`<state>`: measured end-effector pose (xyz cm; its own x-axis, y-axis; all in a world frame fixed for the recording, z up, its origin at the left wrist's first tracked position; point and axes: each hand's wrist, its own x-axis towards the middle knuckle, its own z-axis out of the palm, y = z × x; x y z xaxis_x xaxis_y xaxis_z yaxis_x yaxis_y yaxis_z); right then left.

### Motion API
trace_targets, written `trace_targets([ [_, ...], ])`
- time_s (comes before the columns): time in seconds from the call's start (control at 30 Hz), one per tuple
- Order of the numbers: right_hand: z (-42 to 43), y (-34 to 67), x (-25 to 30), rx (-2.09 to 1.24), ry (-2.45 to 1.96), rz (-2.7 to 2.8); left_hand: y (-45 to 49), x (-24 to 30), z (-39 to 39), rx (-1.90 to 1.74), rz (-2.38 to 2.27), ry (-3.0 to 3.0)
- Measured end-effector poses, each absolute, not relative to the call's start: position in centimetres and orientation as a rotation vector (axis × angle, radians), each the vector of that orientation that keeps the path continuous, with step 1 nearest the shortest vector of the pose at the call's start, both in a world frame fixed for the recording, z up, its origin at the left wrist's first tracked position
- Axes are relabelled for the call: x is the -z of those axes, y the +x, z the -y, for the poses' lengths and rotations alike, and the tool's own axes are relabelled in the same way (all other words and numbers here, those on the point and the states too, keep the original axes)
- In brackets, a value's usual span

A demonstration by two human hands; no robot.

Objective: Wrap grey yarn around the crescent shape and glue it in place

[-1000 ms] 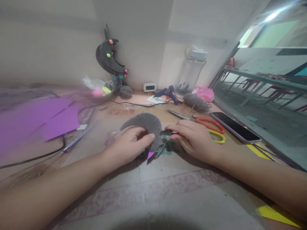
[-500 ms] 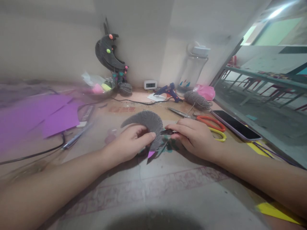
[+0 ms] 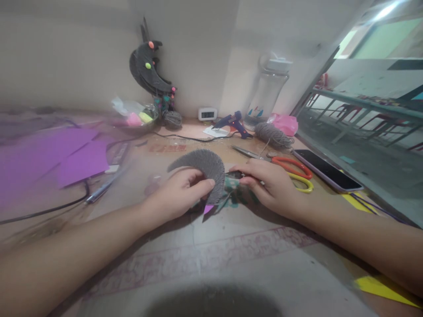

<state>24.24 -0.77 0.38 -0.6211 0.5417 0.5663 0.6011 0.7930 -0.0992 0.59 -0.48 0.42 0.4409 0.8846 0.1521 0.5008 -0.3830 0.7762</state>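
Note:
My left hand (image 3: 185,189) is closed on a crescent (image 3: 211,165) wrapped in grey yarn, thumb on its front face. A bare purple tip (image 3: 208,208) sticks out at the crescent's lower end. Just to the right, my right hand (image 3: 264,182) pinches a small dark bundle (image 3: 235,175) between thumb and fingers, close to the crescent's outer edge. What the bundle is made of I cannot make out. Below it, a loose grey strand (image 3: 226,200) runs beside the crescent's lower end, over green print on the table covering.
Scissors (image 3: 291,165) with orange and yellow handles, a phone (image 3: 327,169) and a grey yarn ball (image 3: 272,135) lie at right. Behind stand a blue glue gun (image 3: 234,123), bottle (image 3: 267,92), small clock (image 3: 207,114) and decorated dark crescent (image 3: 145,70). Purple sheets (image 3: 82,158) lie left.
My right hand has shifted very slightly, and the dark bundle now shows less of its pointed end. The left hand keeps its hold on the crescent. The whole view has tilted a little.

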Motion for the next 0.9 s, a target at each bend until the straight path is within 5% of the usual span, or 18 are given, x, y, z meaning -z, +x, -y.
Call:
trace_targets([
  [0.9,1.27,24.08,-0.49,0.371,-0.779,2.446,0.61,-0.93,0.74,-0.741,-1.244,2.138],
])
